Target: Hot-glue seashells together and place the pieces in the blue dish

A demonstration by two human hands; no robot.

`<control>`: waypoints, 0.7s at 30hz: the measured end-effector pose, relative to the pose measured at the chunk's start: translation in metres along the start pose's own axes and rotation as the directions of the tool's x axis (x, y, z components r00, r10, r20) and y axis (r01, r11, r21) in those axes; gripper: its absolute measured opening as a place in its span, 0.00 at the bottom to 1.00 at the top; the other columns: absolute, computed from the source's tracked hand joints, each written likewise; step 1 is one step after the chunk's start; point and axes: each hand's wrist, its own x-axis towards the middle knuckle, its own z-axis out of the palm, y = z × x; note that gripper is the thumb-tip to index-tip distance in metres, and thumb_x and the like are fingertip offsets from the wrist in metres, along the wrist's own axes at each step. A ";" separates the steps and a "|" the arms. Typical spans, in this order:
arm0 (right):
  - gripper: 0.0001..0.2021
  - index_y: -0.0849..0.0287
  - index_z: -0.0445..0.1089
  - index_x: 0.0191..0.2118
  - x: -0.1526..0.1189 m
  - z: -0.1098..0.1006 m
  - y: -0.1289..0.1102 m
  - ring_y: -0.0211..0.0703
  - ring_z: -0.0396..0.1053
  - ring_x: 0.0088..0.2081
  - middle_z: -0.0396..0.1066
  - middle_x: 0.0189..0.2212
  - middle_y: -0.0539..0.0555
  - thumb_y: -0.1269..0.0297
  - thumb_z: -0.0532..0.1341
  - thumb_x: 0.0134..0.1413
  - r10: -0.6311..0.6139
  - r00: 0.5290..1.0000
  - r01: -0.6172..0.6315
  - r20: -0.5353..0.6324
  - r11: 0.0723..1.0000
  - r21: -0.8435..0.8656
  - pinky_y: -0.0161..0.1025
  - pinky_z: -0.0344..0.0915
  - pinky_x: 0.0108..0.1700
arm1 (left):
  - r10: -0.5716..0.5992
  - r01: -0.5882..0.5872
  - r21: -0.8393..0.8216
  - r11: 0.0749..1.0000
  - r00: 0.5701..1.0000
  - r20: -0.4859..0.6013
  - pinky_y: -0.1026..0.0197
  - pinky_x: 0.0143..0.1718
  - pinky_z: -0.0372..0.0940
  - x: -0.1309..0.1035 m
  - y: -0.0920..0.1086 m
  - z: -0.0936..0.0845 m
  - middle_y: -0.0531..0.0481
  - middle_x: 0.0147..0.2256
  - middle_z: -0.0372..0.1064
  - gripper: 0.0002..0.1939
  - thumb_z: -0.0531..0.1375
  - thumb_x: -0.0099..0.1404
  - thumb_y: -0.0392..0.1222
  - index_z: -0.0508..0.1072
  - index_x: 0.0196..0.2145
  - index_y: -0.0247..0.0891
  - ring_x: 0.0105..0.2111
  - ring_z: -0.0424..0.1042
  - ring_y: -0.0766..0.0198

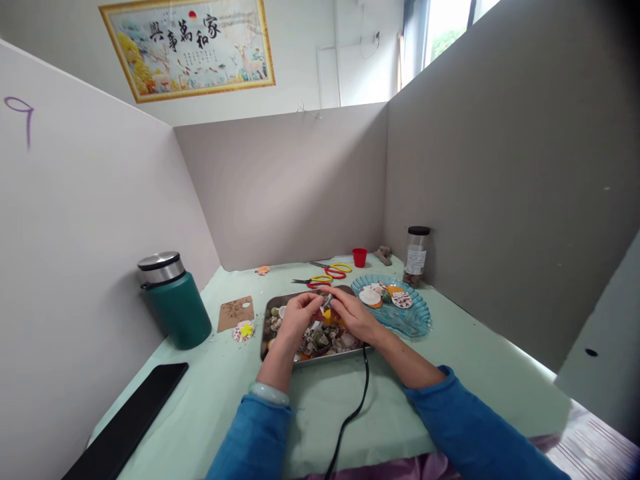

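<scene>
I see left hand (301, 313) and right hand (353, 317) curled, their hold unclear to me, above the crosswise tray (325, 360).

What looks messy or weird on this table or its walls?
Brown bits are scattered over the small board left of the metal tray, like a little spill. A purple 9-shaped mark looks odd on the plain left partition. Nothing looks plainly broken.
</scene>
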 end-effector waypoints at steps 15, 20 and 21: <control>0.20 0.59 0.62 0.58 -0.001 0.001 0.007 0.45 0.70 0.39 0.73 0.41 0.57 0.60 0.47 0.66 0.055 0.998 -0.055 -0.014 0.998 0.041 0.43 0.66 0.44 | 0.052 -0.052 0.016 0.998 0.998 0.019 0.66 0.27 0.64 -0.001 0.000 0.000 0.54 0.23 0.66 0.17 0.67 0.51 0.51 0.73 0.31 0.34 0.21 0.64 0.71; 0.19 0.58 0.63 0.57 -0.001 0.002 0.009 0.47 0.69 0.46 0.72 0.41 0.57 0.61 0.48 0.66 0.027 0.999 -0.026 -0.027 0.999 0.035 0.44 0.65 0.47 | 0.065 -0.065 0.023 0.998 0.998 0.025 0.66 0.26 0.64 -0.002 0.000 0.000 0.54 0.22 0.66 0.15 0.67 0.50 0.49 0.73 0.29 0.34 0.21 0.64 0.70; 0.19 0.58 0.63 0.57 -0.001 0.002 0.009 0.47 0.69 0.47 0.72 0.41 0.57 0.61 0.48 0.66 0.026 0.999 -0.025 -0.029 0.999 0.034 0.44 0.65 0.47 | 0.065 -0.066 0.024 0.998 0.998 0.027 0.67 0.26 0.64 -0.002 0.000 0.000 0.54 0.22 0.66 0.15 0.67 0.50 0.48 0.73 0.29 0.34 0.21 0.64 0.71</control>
